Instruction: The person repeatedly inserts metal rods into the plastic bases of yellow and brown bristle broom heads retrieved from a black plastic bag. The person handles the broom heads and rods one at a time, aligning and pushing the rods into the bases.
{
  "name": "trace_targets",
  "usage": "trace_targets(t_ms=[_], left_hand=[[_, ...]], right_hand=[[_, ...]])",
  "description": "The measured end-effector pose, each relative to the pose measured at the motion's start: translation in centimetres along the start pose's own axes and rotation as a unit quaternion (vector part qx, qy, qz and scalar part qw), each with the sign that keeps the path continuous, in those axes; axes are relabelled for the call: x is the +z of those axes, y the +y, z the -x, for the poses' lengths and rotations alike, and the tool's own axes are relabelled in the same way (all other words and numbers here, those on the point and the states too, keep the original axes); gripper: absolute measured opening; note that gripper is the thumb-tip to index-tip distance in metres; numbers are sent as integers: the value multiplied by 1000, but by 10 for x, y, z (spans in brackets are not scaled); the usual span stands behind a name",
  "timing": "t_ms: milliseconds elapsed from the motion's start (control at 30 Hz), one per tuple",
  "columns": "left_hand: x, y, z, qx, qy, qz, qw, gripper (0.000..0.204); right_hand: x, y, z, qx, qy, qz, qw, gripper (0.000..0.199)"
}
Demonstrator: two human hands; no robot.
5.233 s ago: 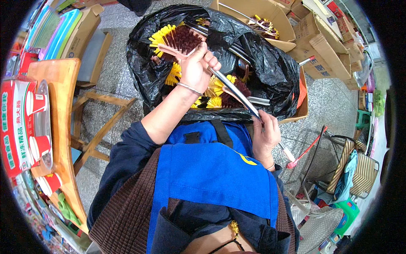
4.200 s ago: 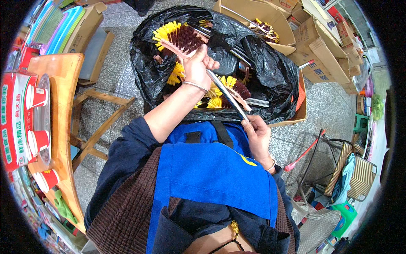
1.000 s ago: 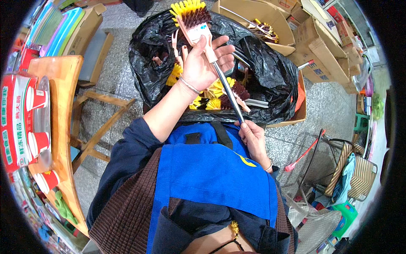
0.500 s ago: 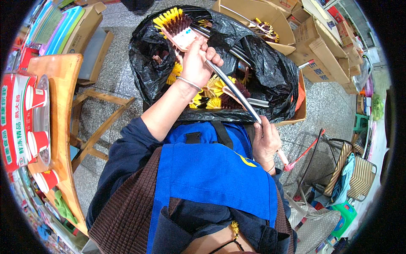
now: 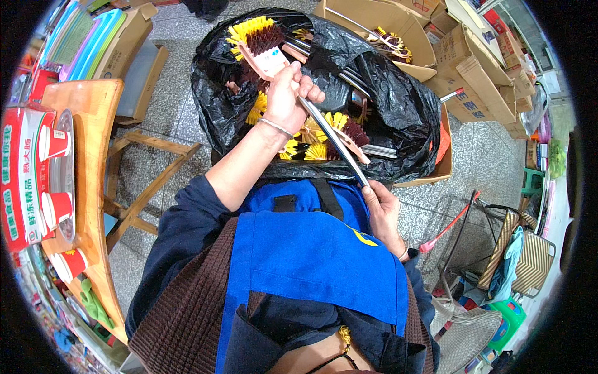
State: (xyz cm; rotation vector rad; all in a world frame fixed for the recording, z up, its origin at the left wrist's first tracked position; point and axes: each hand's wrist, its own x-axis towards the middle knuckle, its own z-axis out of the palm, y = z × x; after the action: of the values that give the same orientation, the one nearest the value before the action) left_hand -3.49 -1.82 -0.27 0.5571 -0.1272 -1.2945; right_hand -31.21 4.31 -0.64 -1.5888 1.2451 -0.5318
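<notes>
A scrubbing brush with yellow and dark red bristles point(image 5: 254, 36) lies slantwise across my front, its head far left and its silver tube handle point(image 5: 337, 144) running down to the right. My left hand point(image 5: 288, 100) is closed round it just below the pinkish brush head. Closer to me, my right hand point(image 5: 383, 215) grips the handle's lower part, the thumb along the tube; the fingers' undersides are hidden. Beneath both hands, a large black plastic bag point(image 5: 398, 93) gapes inside a carton, with several similar brushes point(image 5: 333, 124) and metal tubes in it.
A wooden table point(image 5: 99, 187) with red paper cups point(image 5: 56, 209) stands left, above a wooden trestle leg point(image 5: 146, 181). Cardboard boxes point(image 5: 473, 81) are stacked at the far right. A folding chair point(image 5: 517, 255) and a pink-tipped red rod point(image 5: 451, 227) are at the right.
The brush has shifted slightly, its handle end nearer to me and further left. My right hand has moved left and down, now clear of the pink-tipped rod. My left hand keeps its grip.
</notes>
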Motion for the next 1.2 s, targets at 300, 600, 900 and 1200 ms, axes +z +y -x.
trace_targets(t_ms=[300, 600, 900, 1200], left_hand=[[4, 3, 4, -3, -49, 0, 999, 30], [11, 4, 7, -4, -135, -2, 991, 33], [12, 3, 6, -1, -204, 15, 979, 33], [-13, -30, 21, -32, -29, -205, 978, 25]], right_hand=[[-10, -4, -6, 158, -157, -208, 952, 26], [-16, 2, -15, 235, -248, -290, 894, 33], [-14, 6, -16, 248, -271, -329, 870, 35], [-12, -25, -36, 168, -107, -337, 920, 26]])
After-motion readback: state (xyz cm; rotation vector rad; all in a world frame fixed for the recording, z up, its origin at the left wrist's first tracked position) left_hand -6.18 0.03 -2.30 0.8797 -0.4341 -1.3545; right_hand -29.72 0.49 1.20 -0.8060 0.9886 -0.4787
